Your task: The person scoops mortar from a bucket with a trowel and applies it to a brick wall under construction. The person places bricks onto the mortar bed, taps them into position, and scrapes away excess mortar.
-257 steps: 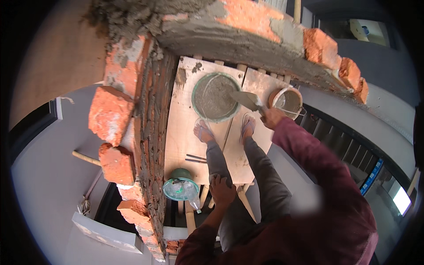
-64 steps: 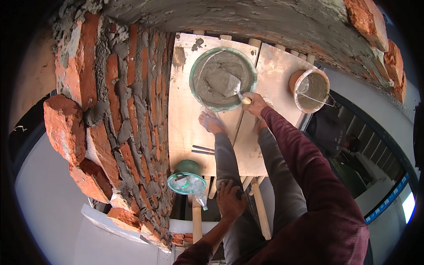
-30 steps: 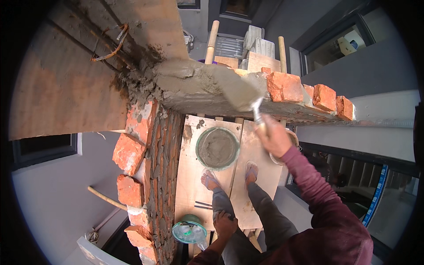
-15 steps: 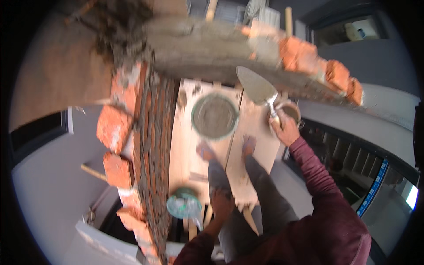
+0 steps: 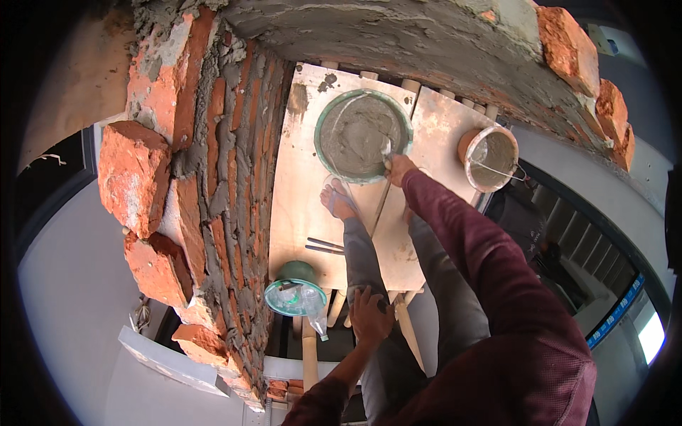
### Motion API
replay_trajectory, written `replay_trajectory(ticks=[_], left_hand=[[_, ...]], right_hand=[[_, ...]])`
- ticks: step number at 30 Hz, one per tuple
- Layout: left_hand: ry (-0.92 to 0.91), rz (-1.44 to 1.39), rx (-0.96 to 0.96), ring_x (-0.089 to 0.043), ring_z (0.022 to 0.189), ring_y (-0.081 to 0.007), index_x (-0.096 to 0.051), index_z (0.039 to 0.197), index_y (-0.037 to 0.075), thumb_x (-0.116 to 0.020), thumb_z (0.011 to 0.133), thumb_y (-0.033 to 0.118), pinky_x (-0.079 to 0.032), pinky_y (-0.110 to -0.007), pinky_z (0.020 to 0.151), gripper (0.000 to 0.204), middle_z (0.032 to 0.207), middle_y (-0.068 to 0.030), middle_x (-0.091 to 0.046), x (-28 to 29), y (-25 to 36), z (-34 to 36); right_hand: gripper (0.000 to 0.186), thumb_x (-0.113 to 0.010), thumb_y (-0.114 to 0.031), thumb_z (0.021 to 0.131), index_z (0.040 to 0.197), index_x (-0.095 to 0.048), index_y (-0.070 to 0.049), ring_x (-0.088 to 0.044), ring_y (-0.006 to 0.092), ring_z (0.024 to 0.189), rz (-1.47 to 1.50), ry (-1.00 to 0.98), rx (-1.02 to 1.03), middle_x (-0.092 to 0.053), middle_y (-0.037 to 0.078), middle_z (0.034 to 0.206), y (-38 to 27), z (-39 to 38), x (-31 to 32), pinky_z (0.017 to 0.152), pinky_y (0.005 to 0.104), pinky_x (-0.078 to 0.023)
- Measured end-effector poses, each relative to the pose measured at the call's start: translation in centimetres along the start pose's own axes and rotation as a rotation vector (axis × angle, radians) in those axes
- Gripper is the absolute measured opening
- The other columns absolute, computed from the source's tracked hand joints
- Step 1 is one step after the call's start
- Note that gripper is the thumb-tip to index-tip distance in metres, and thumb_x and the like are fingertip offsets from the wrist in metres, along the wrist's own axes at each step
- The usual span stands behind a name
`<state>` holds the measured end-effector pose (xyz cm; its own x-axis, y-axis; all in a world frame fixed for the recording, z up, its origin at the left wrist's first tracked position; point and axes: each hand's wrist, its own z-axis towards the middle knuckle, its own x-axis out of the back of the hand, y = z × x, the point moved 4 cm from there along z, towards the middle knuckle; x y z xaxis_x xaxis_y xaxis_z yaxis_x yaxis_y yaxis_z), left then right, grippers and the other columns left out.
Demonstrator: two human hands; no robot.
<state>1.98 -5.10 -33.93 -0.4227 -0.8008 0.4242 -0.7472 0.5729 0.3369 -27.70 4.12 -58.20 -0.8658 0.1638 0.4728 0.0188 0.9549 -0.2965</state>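
Trowel dipped in mortar pan beside brick wall.
Right hand gripped the trowel inside the green mortar pan on the plank platform; left hand rested clenched on the knee, bucket nearby.

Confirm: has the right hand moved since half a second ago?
Yes. The right hand came down from the wall top to the rim of the mortar pan.
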Motion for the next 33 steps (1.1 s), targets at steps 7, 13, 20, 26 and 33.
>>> replay_trajectory(ticks=[7, 13, 20, 26, 33], left_hand=[[0.011, 0.011, -0.041, -0.035, 0.136, -0.0372, -0.067, 0.104, 0.011, -0.066, 0.072, 0.025, -0.028, -0.050, 0.109, 0.035, 0.138, -0.0159, -0.049, 0.5, 0.1, -0.1], [0.058, 0.026, -0.121, -0.036, 0.135, -0.0375, -0.067, 0.102, 0.011, -0.066, 0.072, 0.026, -0.030, -0.047, 0.109, 0.034, 0.137, -0.0149, -0.050, 1.2, 0.1, 0.3], [0.070, 0.100, -0.075, -0.039, 0.133, -0.0329, -0.068, 0.103, 0.012, -0.066, 0.071, 0.028, -0.032, -0.046, 0.108, 0.036, 0.135, -0.0137, -0.052, 2.2, 1.0, 0.8], [0.149, 0.122, -0.126, -0.041, 0.130, -0.0300, -0.069, 0.102, 0.012, -0.068, 0.069, 0.030, -0.035, -0.045, 0.106, 0.038, 0.133, -0.0118, -0.054, 3.3, 2.1, 1.4], [0.159, 0.113, -0.170, -0.044, 0.127, -0.0291, -0.070, 0.100, 0.012, -0.070, 0.066, 0.031, -0.037, -0.044, 0.104, 0.039, 0.130, -0.0125, -0.055, 4.0, 2.2, 1.8]], right_hand=[[0.038, -0.070, -0.016, 0.071, 0.105, -0.061, -0.002, -0.065, 0.0326, 0.081, 0.573, -0.035, -0.071, -0.065, 0.020, 0.088, -0.9, 0.7, -1.4, 0.073, 0.0379, -0.052], [0.047, -0.071, -0.016, 0.069, 0.113, -0.060, -0.005, -0.060, 0.0205, 0.076, 0.640, 0.020, 0.123, -0.063, 0.012, 0.088, 5.7, -3.0, -2.1, 0.071, 0.0351, -0.051], [0.034, -0.067, -0.015, 0.070, 0.102, -0.060, -0.003, -0.063, 0.0293, 0.081, 0.457, 0.011, 0.361, -0.063, 0.017, 0.084, 1.4, -18.5, 13.3, 0.073, 0.0370, -0.049], [0.030, -0.063, -0.020, 0.076, 0.098, -0.057, 0.000, -0.062, 0.0386, 0.072, 0.148, 0.385, 0.545, -0.058, 0.023, 0.074, -6.1, -30.4, 32.1, 0.067, 0.0423, -0.049], [0.037, -0.062, -0.013, 0.078, 0.114, -0.057, -0.006, -0.061, 0.0353, 0.071, -0.293, 0.970, 0.480, -0.058, 0.017, 0.087, -8.8, -30.5, 40.1, 0.063, 0.0437, -0.050]])
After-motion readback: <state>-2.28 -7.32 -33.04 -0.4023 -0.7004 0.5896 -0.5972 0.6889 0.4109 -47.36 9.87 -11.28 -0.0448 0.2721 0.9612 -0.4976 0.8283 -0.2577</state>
